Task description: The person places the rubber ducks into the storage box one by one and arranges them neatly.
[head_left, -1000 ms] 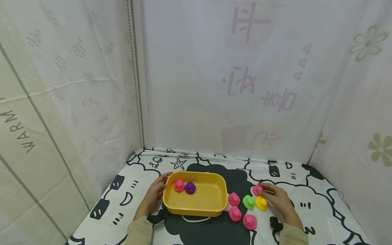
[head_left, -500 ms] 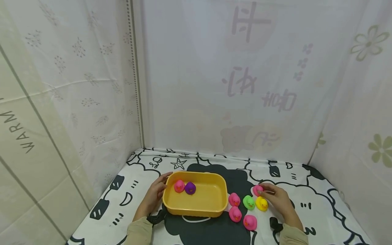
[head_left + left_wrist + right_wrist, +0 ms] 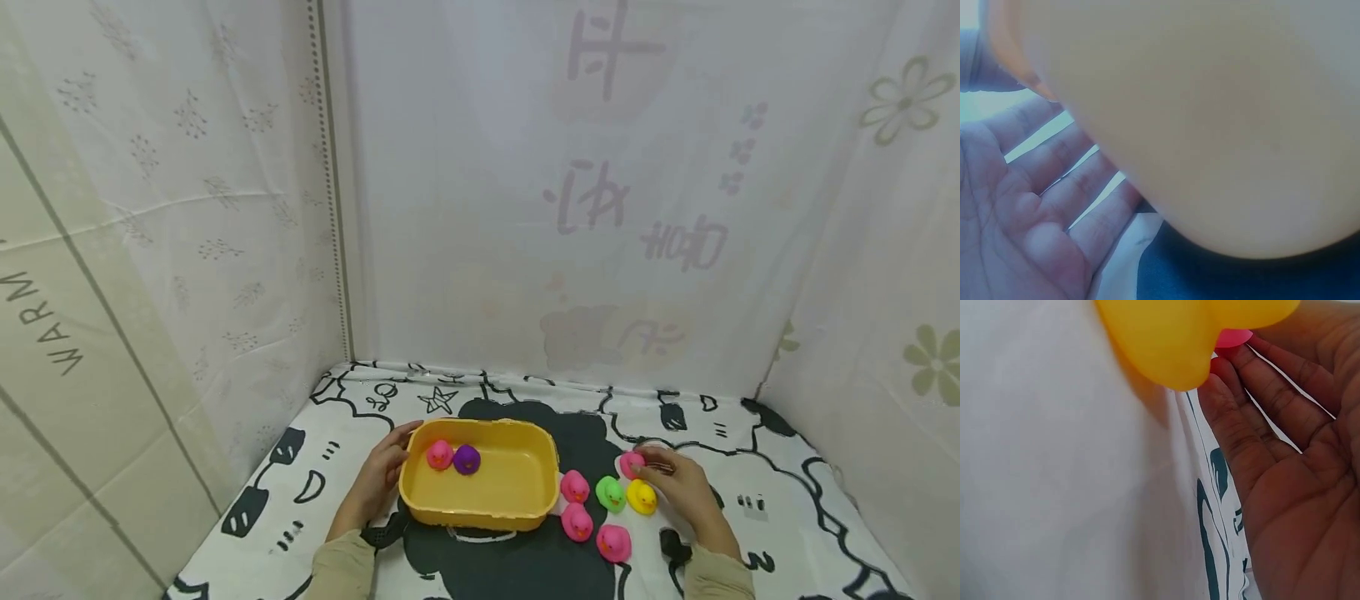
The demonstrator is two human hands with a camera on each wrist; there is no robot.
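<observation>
My left hand (image 3: 383,472) rests against the left end of a yellow tray (image 3: 517,492). In the left wrist view its fingers (image 3: 1075,184) lie nearly straight along the tray's outer wall (image 3: 1210,156). Inside, at the left, sit a pink rubber duck (image 3: 439,455) and a purple one (image 3: 467,459). To the right of the tray, my right hand (image 3: 681,487) pinches another pink rubber duck (image 3: 631,464) between thumb and fingers; it is partly hidden by the fingers. Just in front stands a yellow rubber duck (image 3: 642,497), which looms large in the right wrist view.
A green rubber duck (image 3: 611,494) stands left of the yellow one. Three more pink ducks, one of them the lowest (image 3: 614,543), lie by the tray's right end. The black-and-white patterned cloth (image 3: 780,508) covers the table, with pale curtains (image 3: 480,208) around it.
</observation>
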